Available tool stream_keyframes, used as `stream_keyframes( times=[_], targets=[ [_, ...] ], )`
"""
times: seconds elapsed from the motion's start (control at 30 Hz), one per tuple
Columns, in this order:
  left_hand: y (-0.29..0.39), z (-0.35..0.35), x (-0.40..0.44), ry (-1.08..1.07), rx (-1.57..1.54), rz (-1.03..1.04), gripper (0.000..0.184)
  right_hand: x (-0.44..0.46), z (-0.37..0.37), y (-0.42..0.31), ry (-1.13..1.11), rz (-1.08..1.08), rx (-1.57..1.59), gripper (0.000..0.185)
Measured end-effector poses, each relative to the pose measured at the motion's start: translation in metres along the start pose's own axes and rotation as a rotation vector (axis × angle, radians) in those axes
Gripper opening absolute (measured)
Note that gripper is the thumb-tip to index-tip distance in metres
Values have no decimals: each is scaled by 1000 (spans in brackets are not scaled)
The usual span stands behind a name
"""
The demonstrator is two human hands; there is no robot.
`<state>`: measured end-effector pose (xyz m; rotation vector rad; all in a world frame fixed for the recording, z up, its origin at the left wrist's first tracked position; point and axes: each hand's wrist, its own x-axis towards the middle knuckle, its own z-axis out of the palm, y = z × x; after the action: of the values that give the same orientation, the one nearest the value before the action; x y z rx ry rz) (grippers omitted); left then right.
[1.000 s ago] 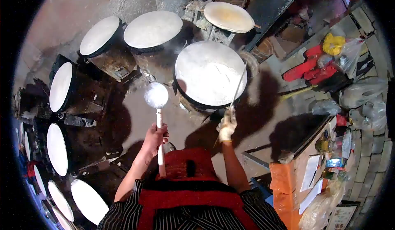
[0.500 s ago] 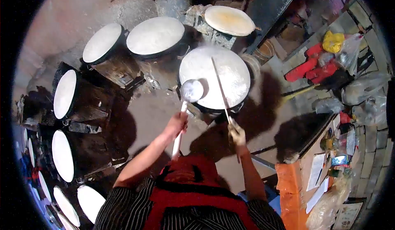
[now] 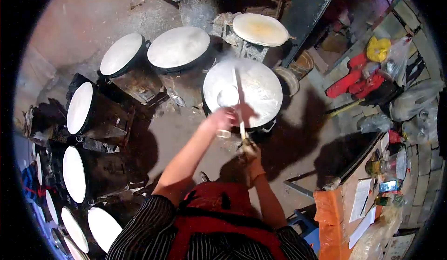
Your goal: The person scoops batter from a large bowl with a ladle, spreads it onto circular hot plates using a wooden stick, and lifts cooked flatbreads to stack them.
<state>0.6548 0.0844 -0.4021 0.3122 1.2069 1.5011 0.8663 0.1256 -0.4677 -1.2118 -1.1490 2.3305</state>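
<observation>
My left hand is closed around the handle of a ladle; its round bowl is over the left half of a large round griddle coated in white. My right hand, in a pale glove, grips a long thin wooden stick. The stick reaches across the griddle toward its far rim, close beside the ladle bowl. Both hands are at the griddle's near edge, almost together. Steam at the far rim blurs it a little.
Several round, white-topped griddles on stoves curve around to the left. A round pan with a browned top stands behind. On the right are a table with an orange cover, jars and papers, and red cloth with plastic bags.
My left hand has moved forward and right, carrying the ladle from the griddle's left edge over its surface. My right hand has shifted left, and the stick now stands more upright.
</observation>
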Motion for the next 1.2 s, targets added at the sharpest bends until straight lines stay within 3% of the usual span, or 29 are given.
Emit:
stream_keyframes(
  times=[0.03, 0.07, 0.1, 0.13, 0.2, 0.23, 0.27, 0.3, 0.37, 0.43, 0.47, 0.5, 0.53, 0.57, 0.6, 0.7, 0.73, 0.83, 0.93, 1.0, 1.1, 1.13, 1.17, 1.2],
  targets=[
    [24, -4, -28, -203, -524, -183, 10, -9, 4, -33, 141, 98, -104, 15],
    [48, -8, -57, -314, -994, -468, 14, -5, -21, -38, -172, -259, 298, 26],
    [68, 22, -95, -124, -899, -384, 9, 4, -51, -50, -499, -191, 482, 20],
    [69, 23, -105, -118, -862, -400, 7, -9, -45, -72, -185, -195, 334, 20],
    [65, 21, -119, -52, -739, -392, 5, 4, -45, -59, 131, -498, -70, 20],
    [63, 20, -124, 3, -644, -369, 5, 26, -51, -24, 134, -808, -313, 20],
    [62, 21, -126, 57, -549, -343, 6, -25, -25, -37, 72, -632, -382, 23],
    [51, 12, -128, 56, -584, -339, 10, 12, -67, 25, 23, -361, -268, 23],
    [34, 2, -163, 218, -700, -312, 8, -52, -36, -36, -11, -680, -1064, 24],
    [17, -2, -203, 410, -653, -215, 4, -19, -75, -34, 110, -611, -886, 25],
    [-3, -10, -224, 472, -677, -169, 4, 24, -115, -2, -232, -726, 18, 26],
    [-21, -16, -243, 540, -708, -109, 6, 14, -122, 6, -92, -756, -398, 29],
    [-26, -8, -250, 643, -663, -58, 5, 12, -115, -30, 51, -836, -812, 34],
    [-31, -9, -274, 749, -613, -31, 6, -59, -26, -63, 47, -889, -742, 37],
    [-42, -14, -288, 785, -692, 30, 6, -26, -41, -52, -172, -385, -1239, 39],
    [-69, -30, -338, 887, -927, 188, 12, 28, -98, 16, -623, -500, -1371, 61],
    [-75, -36, -354, 959, -897, 216, 13, 33, -66, 24, -737, -559, -1467, 70],
    [-108, -63, -402, 1122, -1029, 405, 10, 37, 45, 47, -866, -638, -1368, 60],
    [-119, -87, -453, 1307, -1053, 515, 9, 53, 186, 90, -1028, -326, -1010, 39],
    [-116, -90, -472, 1357, -1108, 651, 9, 53, 256, 109, -1114, -228, -977, 36],
    [-110, -84, -514, 1494, -1130, 815, 11, -18, 378, 137, -1450, -561, -1188, 26],
    [-109, -78, -522, 1553, -1142, 864, 12, -37, 411, 147, -1552, -737, -1286, 26],
    [-109, -72, -531, 1609, -1147, 903, 12, -61, 440, 158, -1614, -1067, -1469, 27],
    [-109, -64, -540, 1636, -1177, 967, 13, -89, 466, 168, -1729, -1001, -1529, 25]
  ],
)
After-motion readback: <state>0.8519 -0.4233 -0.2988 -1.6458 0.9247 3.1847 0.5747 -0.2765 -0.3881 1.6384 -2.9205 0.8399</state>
